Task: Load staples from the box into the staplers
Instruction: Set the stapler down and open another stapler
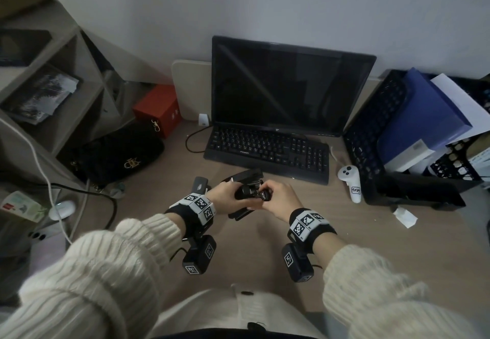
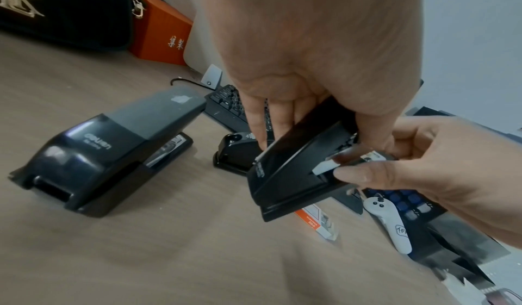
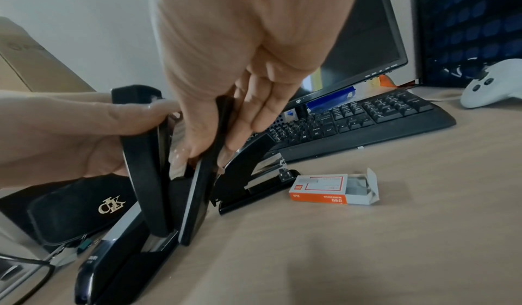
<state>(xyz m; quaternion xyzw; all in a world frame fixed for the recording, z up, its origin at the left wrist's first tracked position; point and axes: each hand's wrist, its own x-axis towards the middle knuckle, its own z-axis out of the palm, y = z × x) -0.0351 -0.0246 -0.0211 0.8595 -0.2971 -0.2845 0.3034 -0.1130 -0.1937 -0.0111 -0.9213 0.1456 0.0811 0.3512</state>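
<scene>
Nearest me, my left hand (image 1: 223,193) grips the open stapler (image 2: 293,171) up off the desk (image 1: 344,246), and my right hand (image 1: 278,198) pinches a row of staples (image 2: 324,167) at its open slot. I think I should keep the stapler steady and slide the row in straight, so it does not jam or snap. A bit farther, the open staple box (image 3: 333,189) lies on the desk with two more staplers, the big stapler (image 2: 113,153) and the far stapler (image 2: 237,151), just before the keyboard (image 1: 267,150).
</scene>
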